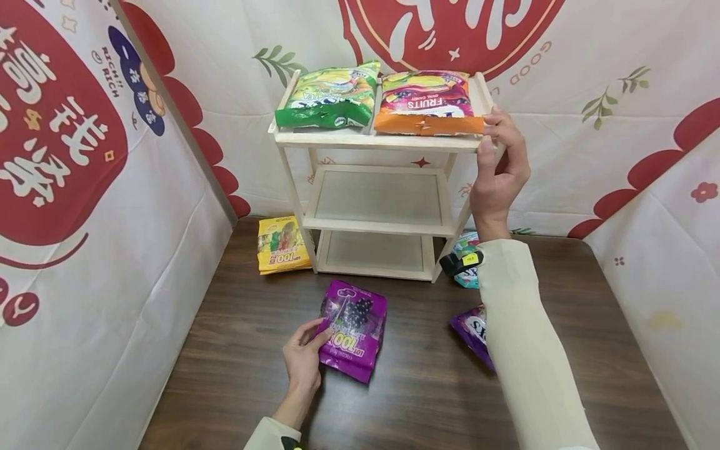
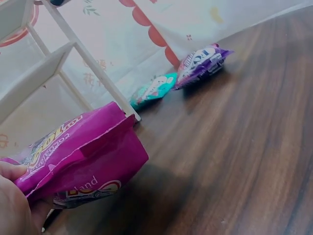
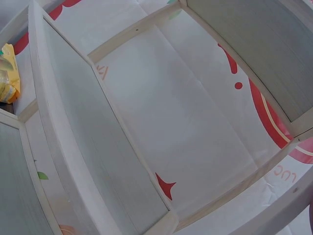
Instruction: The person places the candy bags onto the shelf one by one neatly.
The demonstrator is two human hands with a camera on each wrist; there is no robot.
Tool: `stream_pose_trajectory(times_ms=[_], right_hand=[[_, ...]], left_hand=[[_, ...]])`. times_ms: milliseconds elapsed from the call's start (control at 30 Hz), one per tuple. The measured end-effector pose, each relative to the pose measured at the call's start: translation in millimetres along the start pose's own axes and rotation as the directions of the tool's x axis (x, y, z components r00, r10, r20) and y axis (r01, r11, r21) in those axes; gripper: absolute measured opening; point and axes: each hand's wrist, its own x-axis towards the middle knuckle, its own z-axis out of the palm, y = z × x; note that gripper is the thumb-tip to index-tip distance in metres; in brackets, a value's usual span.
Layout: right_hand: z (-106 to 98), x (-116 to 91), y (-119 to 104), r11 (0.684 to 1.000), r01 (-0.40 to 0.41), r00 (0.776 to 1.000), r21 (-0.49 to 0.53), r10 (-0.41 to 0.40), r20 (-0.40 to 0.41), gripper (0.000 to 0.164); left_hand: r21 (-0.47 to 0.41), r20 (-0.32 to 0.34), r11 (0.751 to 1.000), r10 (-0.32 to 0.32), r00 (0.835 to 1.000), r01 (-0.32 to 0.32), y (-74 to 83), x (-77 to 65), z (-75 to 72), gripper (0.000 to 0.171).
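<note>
A person's two bare hands work at a small white three-tier shelf (image 1: 371, 229) on a dark wooden table (image 1: 405, 387). The left hand (image 1: 304, 359) pinches a purple snack bag (image 1: 355, 331) at its near left side, thumb on the upper face, so the bag lies to the right of the grip and away from the person. Its long axis points toward the shelf, the far end leaning slightly right. The bag is in front of the shelf, with the bottom tier (image 1: 374, 253) and middle tier (image 1: 382, 194) straight beyond that far end. Whether the bag's underside touches the table is hard to tell; the left wrist view shows only a shadow beside it.

The right hand (image 1: 503, 165) is well apart from the purple bag, its thumb and fingers curled round the shelf's top right front corner, beside an orange-edged candy bag (image 1: 427, 103). The left hand is clearly the nearer one, already in contact.
</note>
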Motion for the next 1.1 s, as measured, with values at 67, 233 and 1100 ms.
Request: stream_pose_trajectory(times_ms=[67, 233, 1100], right_hand=[[0.2, 0.2, 0.1, 1.0, -0.002, 1.0, -0.006, 0.002, 0.0, 0.037], [0.2, 0.3, -0.3, 1.0, -0.006, 1.0, -0.015, 0.006, -0.001, 0.038], [1.4, -0.5, 0.0, 1.0, -0.001, 1.0, -0.003, 0.001, -0.003, 0.036]], left_hand=[[-0.022, 0.004, 1.0, 0.008, 1.0, -0.007, 3.0, 0.5, 1.4, 0.029], [-0.077, 0.008, 0.997, 0.029, 1.0, -0.028, 12.9, -0.1, 5.5, 0.029], [-0.254, 0.047, 0.954, 0.174, 0.984, -0.156, 80.2, -2.2, 21.5, 0.025]])
